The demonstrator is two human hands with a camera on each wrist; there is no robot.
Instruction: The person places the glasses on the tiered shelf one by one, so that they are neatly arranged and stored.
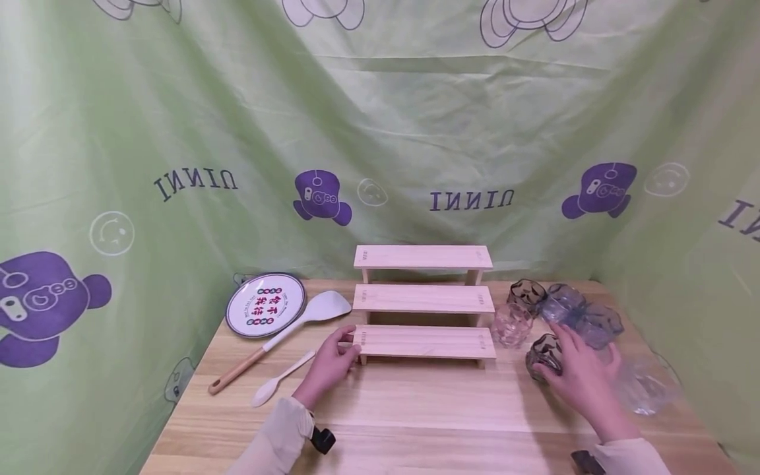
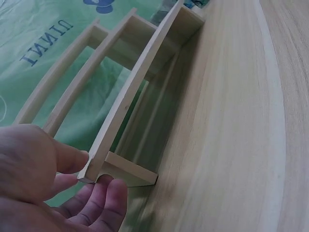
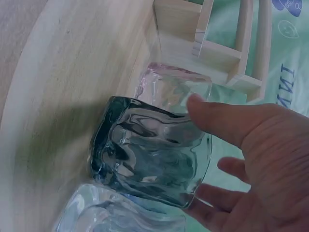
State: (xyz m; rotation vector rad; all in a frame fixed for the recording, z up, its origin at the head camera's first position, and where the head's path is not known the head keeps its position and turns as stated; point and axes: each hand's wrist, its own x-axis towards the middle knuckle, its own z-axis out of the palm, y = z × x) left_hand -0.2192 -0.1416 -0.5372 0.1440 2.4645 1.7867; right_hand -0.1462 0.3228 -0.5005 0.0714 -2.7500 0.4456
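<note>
A three-tier wooden display rack [image 1: 424, 298] stands at the back of the table. At its left end, my left hand [image 1: 329, 366] holds the lowest board [image 2: 126, 99], thumb on top and fingers bent underneath. To the right of the rack, my right hand [image 1: 584, 382] grips a dark smoky drinking glass [image 3: 149, 150] near its rim, thumb on one side and fingertips on the other. Whether that glass touches the table is hard to tell. Close behind it is a pink-tinted glass [image 1: 512, 325], and a clear bluish glass [image 3: 113, 212] shows beside it in the right wrist view.
More glasses stand on the right: a dark one [image 1: 527, 295], two bluish ones [image 1: 563, 303] and a clear one [image 1: 644, 389]. On the left lie a printed plate [image 1: 267, 305], a spatula [image 1: 285, 333] with a wooden handle and a white spoon [image 1: 267, 390]. Green curtain [image 1: 380, 132] surrounds the table.
</note>
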